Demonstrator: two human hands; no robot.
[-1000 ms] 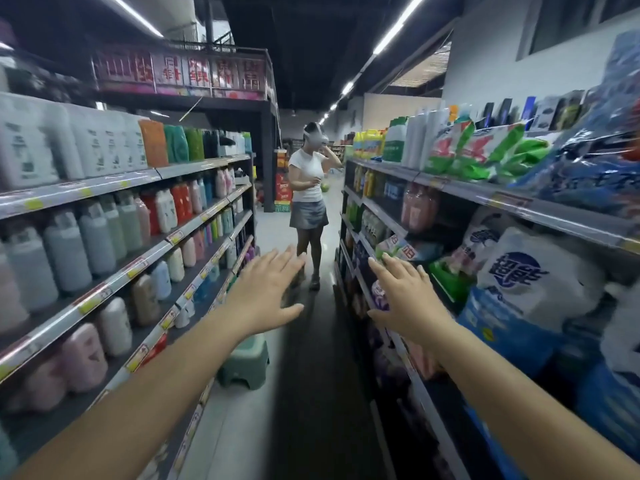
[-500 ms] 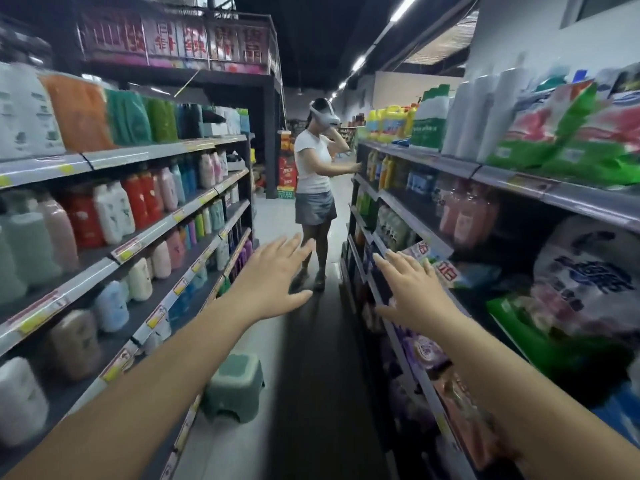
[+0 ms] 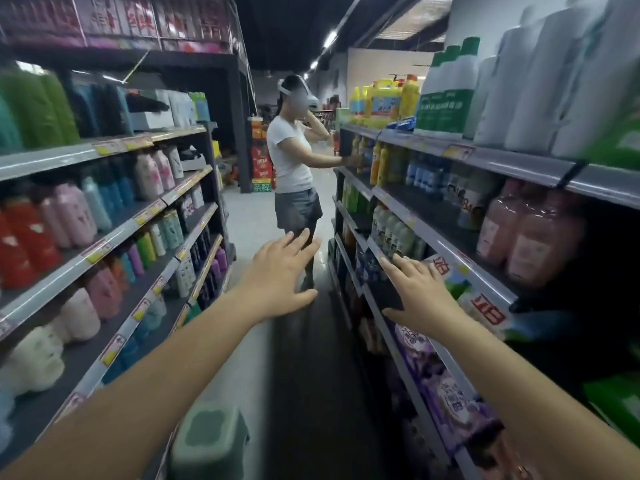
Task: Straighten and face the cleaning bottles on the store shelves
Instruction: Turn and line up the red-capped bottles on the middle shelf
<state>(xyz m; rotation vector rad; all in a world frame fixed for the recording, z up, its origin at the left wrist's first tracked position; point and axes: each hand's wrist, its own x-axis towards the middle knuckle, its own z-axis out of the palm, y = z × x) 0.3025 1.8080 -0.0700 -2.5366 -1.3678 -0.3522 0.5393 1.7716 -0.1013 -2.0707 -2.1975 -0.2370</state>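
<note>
Both my arms stretch forward down a store aisle. My left hand point(image 3: 280, 275) hovers over the aisle floor, fingers spread, holding nothing. My right hand point(image 3: 420, 292) is also spread and empty, just in front of the right shelf unit point(image 3: 450, 249), near white-and-green bottles point(image 3: 394, 233) and flat detergent bags point(image 3: 481, 303). Pink bottles point(image 3: 530, 233) stand further right on that shelf. The left shelf unit point(image 3: 114, 233) carries rows of red, pink, blue and green bottles point(image 3: 76, 216).
A person in a white top and grey skirt point(image 3: 294, 174) stands ahead in the aisle, one hand on the right shelf. A green plastic stool point(image 3: 207, 441) sits on the floor by the left shelf. Yellow jugs point(image 3: 381, 102) top the right unit.
I have moved forward along the aisle; the shelves and the stool slid closer and the person looms larger. Both hands stay spread and empty ahead of me.
</note>
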